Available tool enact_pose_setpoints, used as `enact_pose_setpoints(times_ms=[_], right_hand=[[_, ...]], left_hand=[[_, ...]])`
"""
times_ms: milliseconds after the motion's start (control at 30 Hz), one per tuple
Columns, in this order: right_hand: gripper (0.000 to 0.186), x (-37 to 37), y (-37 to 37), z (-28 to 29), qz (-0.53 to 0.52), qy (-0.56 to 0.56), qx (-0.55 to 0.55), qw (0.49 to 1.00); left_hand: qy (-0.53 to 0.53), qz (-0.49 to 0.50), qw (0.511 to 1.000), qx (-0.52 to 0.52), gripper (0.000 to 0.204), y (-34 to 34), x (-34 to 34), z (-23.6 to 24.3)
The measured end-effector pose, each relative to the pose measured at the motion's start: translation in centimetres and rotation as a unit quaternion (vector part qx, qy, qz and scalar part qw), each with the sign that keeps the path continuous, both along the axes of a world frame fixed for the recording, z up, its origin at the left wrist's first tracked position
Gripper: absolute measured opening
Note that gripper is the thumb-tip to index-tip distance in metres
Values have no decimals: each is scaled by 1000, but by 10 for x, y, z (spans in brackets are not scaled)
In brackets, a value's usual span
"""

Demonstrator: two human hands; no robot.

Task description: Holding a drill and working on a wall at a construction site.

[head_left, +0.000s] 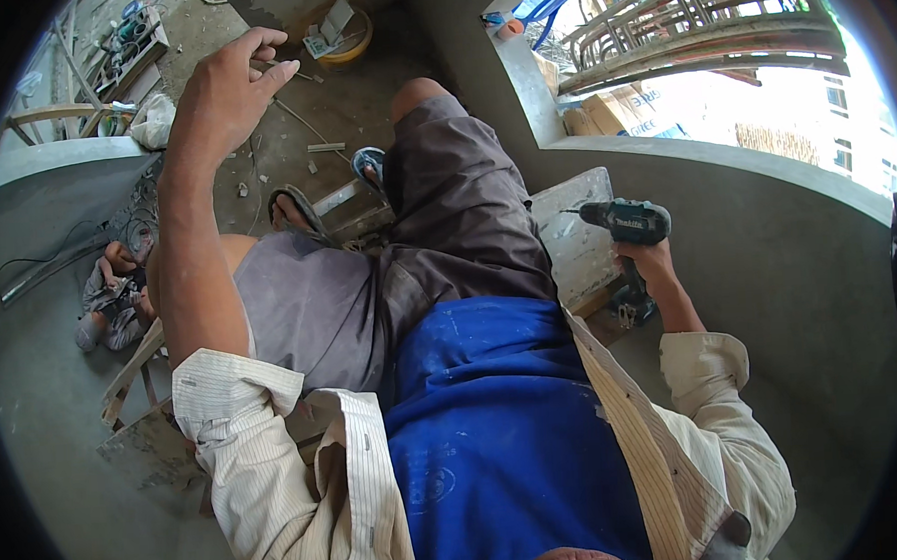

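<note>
Right hand [650,267] is gripping the handle of a teal cordless drill [626,222] beside the grey wall; its fingers are partly hiding behind it. Left hand [230,84] is reaching out loosely curled, holding nothing.

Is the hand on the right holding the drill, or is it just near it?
Touching. In the head view the right hand wraps its fingers around the grip of the teal cordless drill, with no gap between them.

Head view — looks steeply down, close over the person's lap.
</note>
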State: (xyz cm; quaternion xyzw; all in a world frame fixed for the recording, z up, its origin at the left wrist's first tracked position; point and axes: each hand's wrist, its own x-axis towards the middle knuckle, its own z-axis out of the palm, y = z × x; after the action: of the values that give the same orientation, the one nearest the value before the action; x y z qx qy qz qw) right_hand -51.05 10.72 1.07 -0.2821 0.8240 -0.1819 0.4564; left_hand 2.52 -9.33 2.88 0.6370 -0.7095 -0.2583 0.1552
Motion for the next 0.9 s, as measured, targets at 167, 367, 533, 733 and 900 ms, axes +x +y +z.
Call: enact_pose_setpoints(times_ms=[167, 367, 533, 733, 900], right_hand=[[24, -1, 2, -3, 10, -20, 24, 999], [20, -6, 3, -7, 16, -30, 38, 999], [19, -6, -2, -3, 46, -29, 42, 998], [22, -6, -4, -15, 96, 7, 36, 995], [35, -47, 19, -39, 109, 52, -6, 993]], left_hand=[[-1, -3, 1000, -1, 45, 0, 1, 0], [0, -3, 1000, 0, 45, 0, -2, 1], [2, 2, 1000, 5, 44, -2, -4, 0], [19, 8, 1000, -17, 42, 4, 13, -1], [40, 8, 999, -23, 41, 5, -12, -8]])
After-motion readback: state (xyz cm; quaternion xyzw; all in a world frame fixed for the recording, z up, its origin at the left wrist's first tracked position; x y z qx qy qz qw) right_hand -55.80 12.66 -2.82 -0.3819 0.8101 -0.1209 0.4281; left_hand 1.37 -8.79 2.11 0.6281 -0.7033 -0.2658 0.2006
